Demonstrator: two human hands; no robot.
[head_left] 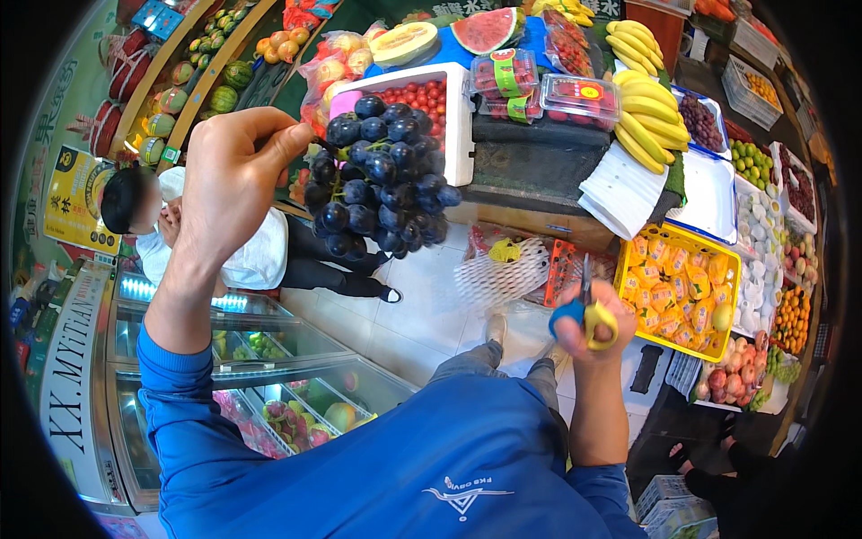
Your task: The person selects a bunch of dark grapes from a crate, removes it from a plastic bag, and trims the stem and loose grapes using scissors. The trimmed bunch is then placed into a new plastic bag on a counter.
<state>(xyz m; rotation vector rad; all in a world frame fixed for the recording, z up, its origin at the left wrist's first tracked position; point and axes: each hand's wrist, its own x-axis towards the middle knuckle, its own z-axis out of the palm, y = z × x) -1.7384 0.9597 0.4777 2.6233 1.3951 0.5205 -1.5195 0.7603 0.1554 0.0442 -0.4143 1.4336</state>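
Note:
A bunch of dark purple-black grapes (pixel 386 184) hangs in the air, pinched by its stem between the thumb and fingers of my raised left hand (pixel 235 175). The bunch is in front of a white foam box (pixel 460 126) of small red cherry tomatoes and hides part of it. Lower and to the right, my right hand (pixel 572 336) is closed round scissors (pixel 600 325) with yellow and blue handles. Their dark blades point up and away from me, apart from the grapes. Whether the blades are spread is hard to make out.
Bananas (pixel 648 112), boxed strawberries (pixel 581 94) and a cut watermelon (pixel 485 31) lie on the stand ahead. A yellow crate (pixel 680 349) of wrapped fruit stands at right. White foam netting (pixel 505 269) is below the stand. A person (pixel 269 251) is at left, beside a glass display case (pixel 305 359).

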